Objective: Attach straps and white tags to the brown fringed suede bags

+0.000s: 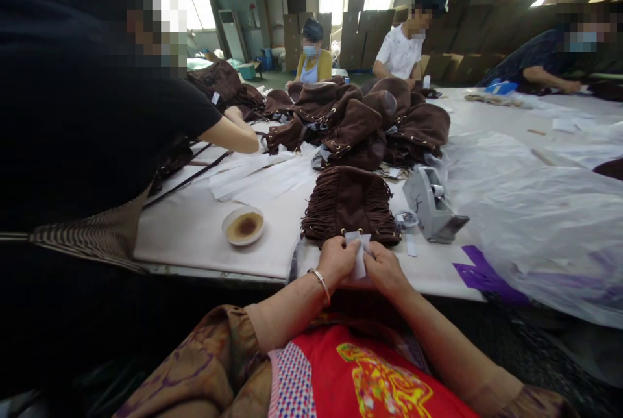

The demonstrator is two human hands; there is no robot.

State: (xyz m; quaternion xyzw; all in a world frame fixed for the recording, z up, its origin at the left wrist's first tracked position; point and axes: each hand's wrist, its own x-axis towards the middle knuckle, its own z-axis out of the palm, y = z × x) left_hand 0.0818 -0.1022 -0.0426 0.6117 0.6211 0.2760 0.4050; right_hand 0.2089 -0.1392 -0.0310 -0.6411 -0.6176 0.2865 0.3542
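Observation:
A dark brown fringed bag lies on the white-topped table in front of me, its edge with small metal eyelets turned toward me. At that edge my left hand and my right hand face each other, fingers closed. Between them they pinch a small white slip of paper. Whether the slip is joined to the bag is hidden by my fingers. A grey tape dispenser stands to the right of the bag, with a loose white slip beside it.
A dish with brown residue sits at the left. Behind it lie white paper strips and a heap of brown bags. Clear plastic sheeting covers the right side. A co-worker in black stands close on the left; several others work beyond.

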